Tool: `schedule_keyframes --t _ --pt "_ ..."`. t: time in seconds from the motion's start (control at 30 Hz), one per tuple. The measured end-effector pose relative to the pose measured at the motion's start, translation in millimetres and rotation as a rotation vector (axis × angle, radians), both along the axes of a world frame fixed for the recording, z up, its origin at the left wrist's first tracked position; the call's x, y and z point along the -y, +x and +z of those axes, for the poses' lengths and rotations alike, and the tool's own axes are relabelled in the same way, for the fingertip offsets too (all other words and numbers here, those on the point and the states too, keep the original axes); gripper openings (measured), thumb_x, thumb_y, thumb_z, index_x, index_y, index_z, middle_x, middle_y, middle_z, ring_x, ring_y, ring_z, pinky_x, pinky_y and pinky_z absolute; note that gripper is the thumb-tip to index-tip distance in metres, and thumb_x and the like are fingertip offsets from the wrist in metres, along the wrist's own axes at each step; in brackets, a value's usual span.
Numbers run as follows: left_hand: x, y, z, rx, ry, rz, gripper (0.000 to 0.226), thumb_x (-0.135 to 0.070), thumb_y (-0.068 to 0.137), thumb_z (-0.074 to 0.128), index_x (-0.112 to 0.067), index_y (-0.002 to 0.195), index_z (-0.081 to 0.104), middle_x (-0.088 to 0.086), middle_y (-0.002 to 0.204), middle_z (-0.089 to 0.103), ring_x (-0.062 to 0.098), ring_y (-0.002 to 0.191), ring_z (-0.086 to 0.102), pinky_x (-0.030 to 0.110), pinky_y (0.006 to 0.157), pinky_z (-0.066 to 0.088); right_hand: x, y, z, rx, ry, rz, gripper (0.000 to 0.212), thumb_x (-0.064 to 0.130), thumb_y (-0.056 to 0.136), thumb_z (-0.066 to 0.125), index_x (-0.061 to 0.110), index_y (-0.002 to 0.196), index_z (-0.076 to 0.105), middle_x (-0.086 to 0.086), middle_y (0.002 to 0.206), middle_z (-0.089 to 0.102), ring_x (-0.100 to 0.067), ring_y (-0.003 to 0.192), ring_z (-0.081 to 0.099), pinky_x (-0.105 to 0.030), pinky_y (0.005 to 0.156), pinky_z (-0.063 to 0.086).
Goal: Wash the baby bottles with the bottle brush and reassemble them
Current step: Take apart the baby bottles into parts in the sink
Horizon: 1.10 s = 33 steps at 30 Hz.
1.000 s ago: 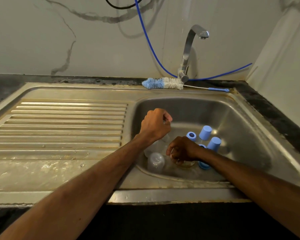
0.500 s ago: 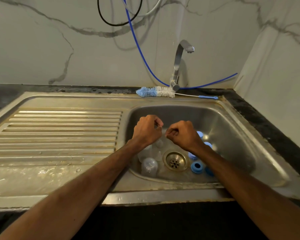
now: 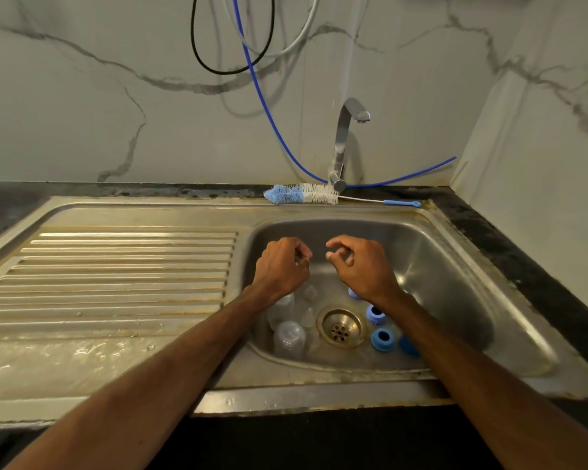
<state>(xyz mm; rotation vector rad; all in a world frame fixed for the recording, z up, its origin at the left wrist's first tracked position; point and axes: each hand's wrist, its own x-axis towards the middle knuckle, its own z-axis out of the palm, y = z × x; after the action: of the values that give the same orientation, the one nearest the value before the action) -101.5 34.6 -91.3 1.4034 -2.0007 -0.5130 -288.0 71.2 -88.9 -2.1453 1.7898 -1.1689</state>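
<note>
Blue-and-white bottle brush [image 3: 302, 194], blue collar rings [image 3: 382, 346], clear bottles [image 3: 289, 338], grey-veined white wall [image 3: 82, 123]

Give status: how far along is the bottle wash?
Done: bottles and blue rings lie apart in the sink. In hand: nothing visible; left hand and right hand hover over it, fingers curled. Left: bottle brush lies on the back rim, ungripped, so scrubbing and reassembly likely remain.

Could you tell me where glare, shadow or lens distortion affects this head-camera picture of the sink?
Head view: glare flares on the wet drainboard and the basin at its right wall; the tap casts a soft shadow on the marble wall; the wide lens stretches the forearms toward the lower corners; the clear bottles blend into the steel, outlines faint.
</note>
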Motion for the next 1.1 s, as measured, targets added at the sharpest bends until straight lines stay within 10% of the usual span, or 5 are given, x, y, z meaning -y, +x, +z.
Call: schedule_keyframes --t 0.2,0.63,1.1 --pt "5 3 -4 -0.035 -0.013 0.017 0.014 -0.019 0.083 0.072 -0.029 0.093 0.072 -0.014 0.099 0.071 0.009 0.094 0.067 0.040 0.086 0.059 8 -15 -3 -0.032 0.015 -0.078 0.016 0.010 0.079 0.077 0.024 0.089 0.079 0.014 0.078 0.064 0.002 0.065 0.058 -0.009 0.066 0.045" --pt "12 10 -9 0.038 -0.096 0.151 0.018 -0.018 0.088 0.065 -0.028 0.103 0.068 -0.007 0.109 0.067 0.017 0.109 0.057 0.030 0.087 0.046 126 -65 32 -0.254 0.156 -0.320 0.039 0.014 0.097 0.062 0.003 0.133 0.057 -0.020 0.138 0.055 -0.037 0.130 0.048 -0.045 0.109 0.036" --pt "21 10 -14 0.108 -0.127 0.171 0.015 -0.020 0.088 0.066 -0.026 0.102 0.068 -0.007 0.103 0.069 0.016 0.105 0.058 0.029 0.089 0.047 119 -77 32 -0.482 -0.059 -0.248 0.021 0.022 0.099 0.054 0.016 0.096 0.074 -0.010 0.087 0.069 -0.033 0.084 0.063 -0.048 0.082 0.049"
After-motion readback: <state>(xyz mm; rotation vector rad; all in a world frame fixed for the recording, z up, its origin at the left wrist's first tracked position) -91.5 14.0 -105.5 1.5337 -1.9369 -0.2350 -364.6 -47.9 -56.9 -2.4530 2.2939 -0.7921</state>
